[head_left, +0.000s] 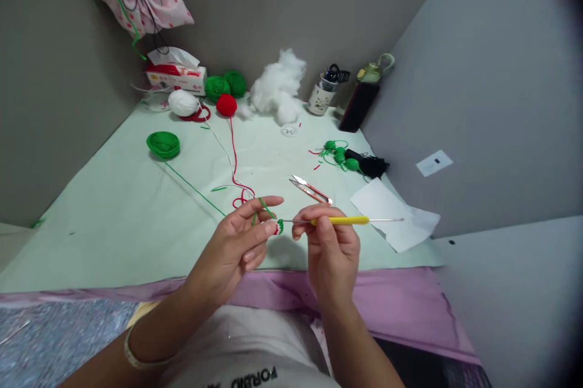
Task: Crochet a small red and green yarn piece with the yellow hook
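Pinched between the thumb and fingers of my left hand (241, 236) is a small crocheted piece (279, 227) in red, white and green. Green yarn (266, 207) passes over my raised left index finger and trails back to a green yarn ball (163, 144) on the left. My right hand (331, 248) grips a crochet hook (342, 220) by its yellow handle, pointing left. The hook's metal tip reaches the crocheted piece; whether it sits inside a stitch I cannot tell. Red and white strands (241, 186) lie just behind my left hand.
Orange-handled thread snips (311, 189) lie beyond my right hand, near white paper (396, 215). Farther back are a white yarn ball (183, 102), a red yarn ball (226, 105), white stuffing (279, 89), a pen cup (320, 96) and a dark phone (359, 107). Grey walls enclose the table (113, 224).
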`<state>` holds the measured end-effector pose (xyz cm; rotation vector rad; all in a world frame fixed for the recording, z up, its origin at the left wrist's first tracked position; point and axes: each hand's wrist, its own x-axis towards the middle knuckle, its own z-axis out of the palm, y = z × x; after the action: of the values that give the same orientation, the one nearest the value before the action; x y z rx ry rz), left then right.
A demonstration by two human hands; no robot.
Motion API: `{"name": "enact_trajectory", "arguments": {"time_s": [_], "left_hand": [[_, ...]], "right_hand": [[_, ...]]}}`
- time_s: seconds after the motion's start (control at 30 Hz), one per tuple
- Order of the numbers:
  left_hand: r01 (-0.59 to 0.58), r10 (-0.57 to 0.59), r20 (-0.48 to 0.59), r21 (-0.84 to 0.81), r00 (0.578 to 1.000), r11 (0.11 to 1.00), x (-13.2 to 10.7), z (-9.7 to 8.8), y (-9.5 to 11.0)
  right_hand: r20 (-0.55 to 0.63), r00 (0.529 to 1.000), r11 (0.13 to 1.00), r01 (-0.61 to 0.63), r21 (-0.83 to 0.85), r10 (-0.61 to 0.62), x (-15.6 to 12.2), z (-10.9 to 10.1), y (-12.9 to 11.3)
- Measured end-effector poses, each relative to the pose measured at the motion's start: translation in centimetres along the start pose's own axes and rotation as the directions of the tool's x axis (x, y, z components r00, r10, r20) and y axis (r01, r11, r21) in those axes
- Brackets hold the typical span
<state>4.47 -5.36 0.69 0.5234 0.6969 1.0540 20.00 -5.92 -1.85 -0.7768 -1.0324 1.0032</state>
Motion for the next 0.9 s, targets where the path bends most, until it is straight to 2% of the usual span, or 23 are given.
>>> {"name": "enact_trajectory", "arguments": {"time_s": [0.17,0.3,0.4,0.53,0.73,0.9], "left_hand": [[0.003,-0.003,-0.010,0.013,1.000,1.000,0.05,-0.06,-0.10],[0.006,-0.006,0.003,0.022,1.000,1.000,-0.02,0.18,-0.05],[0.021,-0.022,0.025,0.045,0.999,0.999,-0.09,0.18,-0.03],[0.032,-0.034,0.023,0.079,0.999,0.996,0.02,-0.01,-0.16],[-0.002,-0.002,0.038,0.104,0.999,0.995,0.16,-0.07,-0.34],[-0.001,-0.002,0.023,0.103,1.000,0.995,0.22,-0.09,-0.43]], "right_hand": [[-0.023,0.998,0.995,0.064,-0.072,-0.065,-0.26,0.06,0.00],[0.014,0.992,0.983,0.129,-0.134,-0.128,-0.47,0.37,0.17],[0.043,0.994,0.984,0.105,-0.144,-0.099,-0.51,0.40,0.36],[0.037,0.998,0.996,0.050,-0.070,-0.047,-0.51,0.19,0.60],[0.062,0.996,0.995,0.076,-0.072,-0.071,-0.53,0.33,0.58],[0.005,0.996,0.990,0.085,-0.108,-0.085,-0.58,0.45,0.57]]}}
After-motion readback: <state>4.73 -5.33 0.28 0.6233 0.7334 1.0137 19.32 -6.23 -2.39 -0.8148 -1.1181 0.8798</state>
